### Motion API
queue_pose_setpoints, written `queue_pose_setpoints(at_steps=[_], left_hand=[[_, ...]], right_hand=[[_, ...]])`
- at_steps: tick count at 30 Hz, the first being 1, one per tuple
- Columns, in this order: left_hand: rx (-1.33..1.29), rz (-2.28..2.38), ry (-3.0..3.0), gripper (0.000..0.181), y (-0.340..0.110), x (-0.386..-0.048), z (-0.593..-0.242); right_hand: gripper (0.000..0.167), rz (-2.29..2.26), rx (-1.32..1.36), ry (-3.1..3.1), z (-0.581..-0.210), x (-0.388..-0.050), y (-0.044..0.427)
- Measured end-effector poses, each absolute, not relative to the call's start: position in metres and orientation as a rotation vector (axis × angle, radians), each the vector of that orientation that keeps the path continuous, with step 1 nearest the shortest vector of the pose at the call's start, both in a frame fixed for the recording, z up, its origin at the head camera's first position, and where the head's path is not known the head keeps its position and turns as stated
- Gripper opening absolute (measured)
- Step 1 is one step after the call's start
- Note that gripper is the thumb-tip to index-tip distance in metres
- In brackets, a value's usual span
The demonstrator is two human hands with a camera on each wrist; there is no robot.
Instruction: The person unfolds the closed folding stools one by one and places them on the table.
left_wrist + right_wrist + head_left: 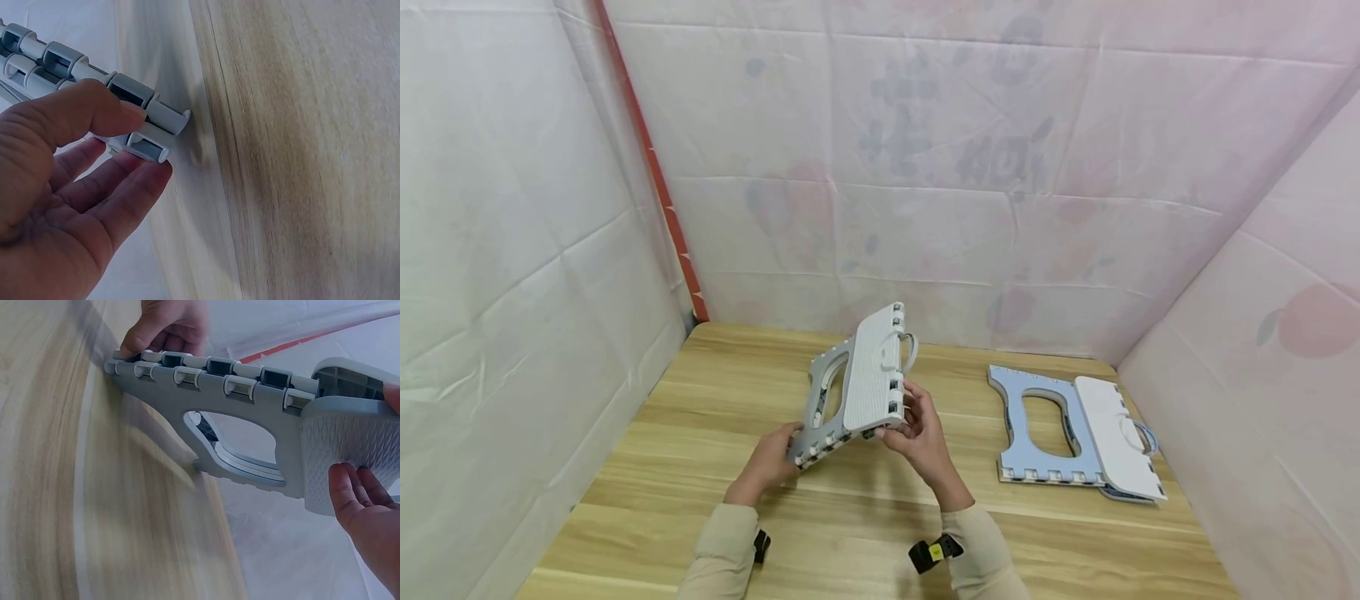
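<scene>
A folded grey-and-white folding step stool (871,375) is held tilted over the table, its white ribbed seat panel and carry handle raised toward the right. At its lower left corner, my left hand (771,461) pinches the hinged leg end, thumb on one side and fingers on the other, as the left wrist view shows. My right hand (928,450) grips the near right edge of the seat part. In the right wrist view its fingers (351,487) lie against the textured grey underside (322,450). The oval opening in the legs is visible.
A second folded step stool (1052,468), blue with a white seat panel, lies flat on the wooden table (700,500) at the right. White printed sheets (925,242) hang behind and on both sides. A red strip (655,167) runs down the back left.
</scene>
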State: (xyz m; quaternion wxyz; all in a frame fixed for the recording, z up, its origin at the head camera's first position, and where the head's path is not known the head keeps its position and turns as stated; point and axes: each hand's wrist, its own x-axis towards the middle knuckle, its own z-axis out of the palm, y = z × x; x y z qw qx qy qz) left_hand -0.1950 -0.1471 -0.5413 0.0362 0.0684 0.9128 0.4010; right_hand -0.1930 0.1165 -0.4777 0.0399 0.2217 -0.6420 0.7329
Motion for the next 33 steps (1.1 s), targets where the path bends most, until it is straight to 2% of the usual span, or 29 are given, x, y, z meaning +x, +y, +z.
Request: queue_pose_setpoints(at_steps=[11, 19, 27, 33], left_hand=[[0.230, 1.341, 2.745, 0.076, -0.145, -0.196, -0.547], [0.236, 1.378, 2.725, 0.077, -0.143, -0.196, -0.550], [0.311, 1.413, 2.705, 0.089, -0.142, -0.196, -0.551], [0.336, 1.480, 2.650, 0.089, -0.141, -0.196, -0.553]], right_hand=[[0.079, 2.217, 0.826, -1.981, -0.471, -0.201, 0.119], [0.079, 2.231, 0.811, -1.993, -0.466, -0.203, 0.115], [0.077, 2.223, 0.786, -2.033, -0.459, -0.203, 0.112], [0.075, 2.191, 0.794, -2.069, -0.441, -0.196, 0.109]])
